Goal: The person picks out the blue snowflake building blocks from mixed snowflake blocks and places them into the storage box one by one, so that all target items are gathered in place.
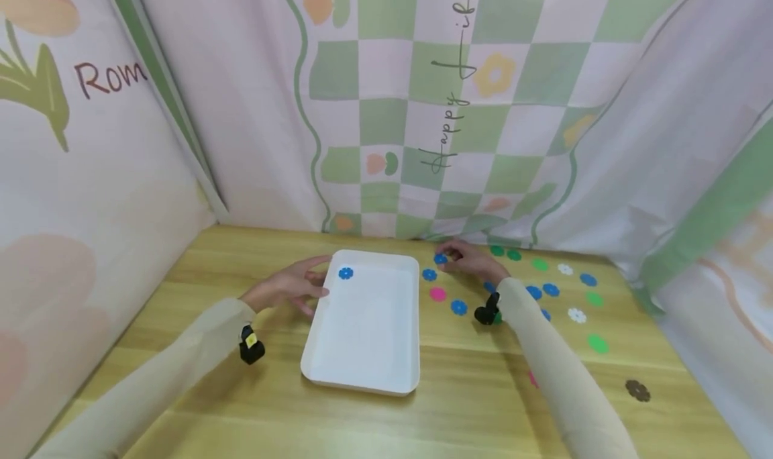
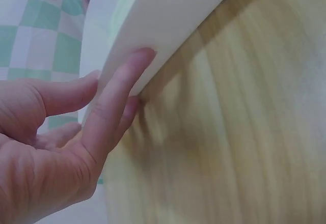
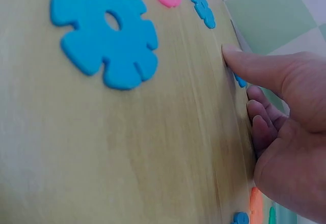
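A white rectangular tray [image 1: 368, 331] stands on the wooden table with one blue snowflake disc [image 1: 345, 273] near its far left corner. My left hand [image 1: 292, 284] is at the tray's left side. Its fingers rest on the outer wall [image 2: 168, 15] and its thumb is by the rim, not wrapped round it. Right of the tray, my right hand [image 1: 471, 259] has its thumb and fingers about another blue snowflake disc [image 1: 441, 260], low at the table. The right wrist view shows that disc [image 3: 240, 80] between thumb and curled fingers; the index fingertip is hidden.
Several more discs lie flat around the right arm: blue [image 1: 459, 307], pink [image 1: 437, 294], green [image 1: 598, 343], white [image 1: 577, 315] and brown [image 1: 637, 390]. A checked curtain [image 1: 435, 197] hangs along the table's far edge, with more cloth at both sides.
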The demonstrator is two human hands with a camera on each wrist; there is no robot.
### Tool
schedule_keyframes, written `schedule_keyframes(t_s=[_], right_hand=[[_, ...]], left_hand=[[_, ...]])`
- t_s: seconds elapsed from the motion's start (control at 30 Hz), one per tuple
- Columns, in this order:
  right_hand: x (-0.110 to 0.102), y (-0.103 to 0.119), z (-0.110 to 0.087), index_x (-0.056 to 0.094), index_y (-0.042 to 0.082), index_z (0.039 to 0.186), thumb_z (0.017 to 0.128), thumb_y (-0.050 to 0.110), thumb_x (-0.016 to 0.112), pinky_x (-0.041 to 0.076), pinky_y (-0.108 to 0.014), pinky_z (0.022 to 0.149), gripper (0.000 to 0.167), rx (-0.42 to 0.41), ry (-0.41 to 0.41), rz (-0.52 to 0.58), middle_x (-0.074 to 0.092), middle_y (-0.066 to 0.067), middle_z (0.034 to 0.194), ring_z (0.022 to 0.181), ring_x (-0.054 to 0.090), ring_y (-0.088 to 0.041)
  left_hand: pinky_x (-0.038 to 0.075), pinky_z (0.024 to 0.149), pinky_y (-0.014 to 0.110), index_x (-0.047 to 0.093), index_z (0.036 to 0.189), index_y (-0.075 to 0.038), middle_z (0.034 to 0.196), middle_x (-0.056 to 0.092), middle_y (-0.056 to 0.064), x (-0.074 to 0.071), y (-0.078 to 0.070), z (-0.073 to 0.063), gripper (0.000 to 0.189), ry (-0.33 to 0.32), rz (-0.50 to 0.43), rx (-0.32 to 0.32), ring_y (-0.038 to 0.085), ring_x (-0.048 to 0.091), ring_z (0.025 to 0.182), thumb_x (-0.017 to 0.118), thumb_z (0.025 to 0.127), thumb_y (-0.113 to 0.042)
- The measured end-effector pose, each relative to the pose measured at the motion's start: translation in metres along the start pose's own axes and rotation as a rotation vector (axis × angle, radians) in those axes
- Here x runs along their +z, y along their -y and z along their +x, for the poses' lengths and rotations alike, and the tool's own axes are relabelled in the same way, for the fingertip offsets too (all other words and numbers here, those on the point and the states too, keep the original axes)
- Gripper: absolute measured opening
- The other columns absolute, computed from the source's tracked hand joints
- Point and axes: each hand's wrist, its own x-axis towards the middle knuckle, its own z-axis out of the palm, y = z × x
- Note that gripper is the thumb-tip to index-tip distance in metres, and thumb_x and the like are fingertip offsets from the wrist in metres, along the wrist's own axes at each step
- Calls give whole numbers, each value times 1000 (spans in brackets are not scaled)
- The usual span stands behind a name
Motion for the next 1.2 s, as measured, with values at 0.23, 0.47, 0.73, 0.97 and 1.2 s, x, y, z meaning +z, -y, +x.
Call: schedule_keyframes(t_s=[0.23,0.47,0.73,0.97,1.2], right_hand=[[8,13,-10,62,-5,128,97,8,72,50,-36,95,34,-77,-69,-69,59,-21,124,111,53,-31],[13,19,-17,60,-8,120,98,8,71,50,-29,84,30,-149,-115,-142,60,-21,113,99,55,-26],[16,32,-15,58,-10,117,95,5,74,58,-44,92,31,-46,-157,-189,64,-27,113,103,61,-35],[8,56,-13,61,-11,104,96,-4,69,67,-36,64,14,-22,-103,-252,70,-25,91,72,69,-30],[12,87,-14,58,-17,117,100,-10,55,70,-44,76,19,-61,-139,-86,67,-32,102,81,73,-34]], left_hand=[[70,71,41,18,168,-9,165,29,32,3,9,0,79,-24,-33,0,45,62,129,62,102,1],[70,70,40,24,166,-6,164,31,32,6,10,-3,73,-62,-45,-15,49,53,138,61,104,-1],[70,70,40,26,165,-6,164,33,31,11,10,0,70,-76,-55,-12,47,53,138,60,104,-2],[69,70,38,24,165,-4,165,31,29,11,9,-2,70,-61,-49,1,48,51,140,59,105,-3],[70,72,39,25,164,-1,165,31,30,13,7,-3,68,-83,-45,8,48,56,135,59,105,-2]])
